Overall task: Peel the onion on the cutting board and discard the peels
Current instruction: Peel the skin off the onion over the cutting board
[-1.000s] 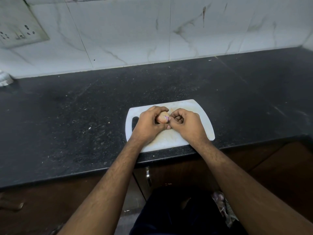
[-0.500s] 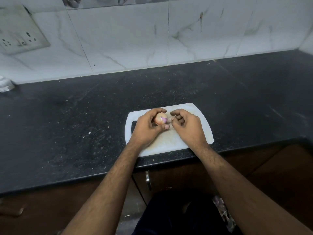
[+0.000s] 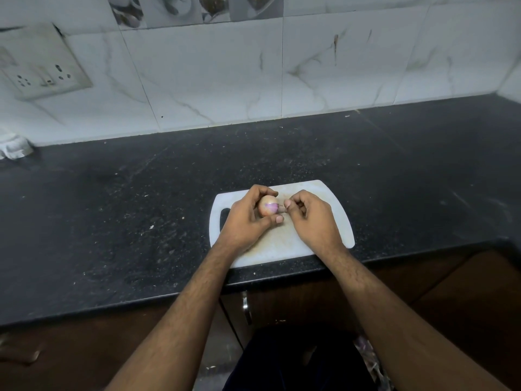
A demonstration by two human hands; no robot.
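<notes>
At the far left a switch plate [image 3: 42, 66] is set in the white marbled tiles [image 3: 225, 74], and below it a crumpled white thing [image 3: 14, 146] lies at the back of the black counter [image 3: 112, 207]. The counter is dusted with pale specks and crumbs.

Near the counter's front edge, toward the middle, lies a white board [image 3: 318, 193], its handle slot [image 3: 224, 218] at the left end. The left hand [image 3: 248, 220] is over the board's left half, fingers curled round the onion [image 3: 267, 206] from behind and the thumb pressed against its near side. The onion sits in that grip above the board; whether it touches the board cannot be told. Its skin is pale tan, with a patch of purple flesh showing on the right side.

Just right of the onion, the right hand [image 3: 308, 218] has its fingers curled in, thumb and forefinger pinched together at the onion's right tip, where a small bit of peel [image 3: 282, 210] seems caught between them; it is too small to be sure.

Below the counter edge run brown cabinet doors [image 3: 465, 292] with a metal handle [image 3: 246, 307].
</notes>
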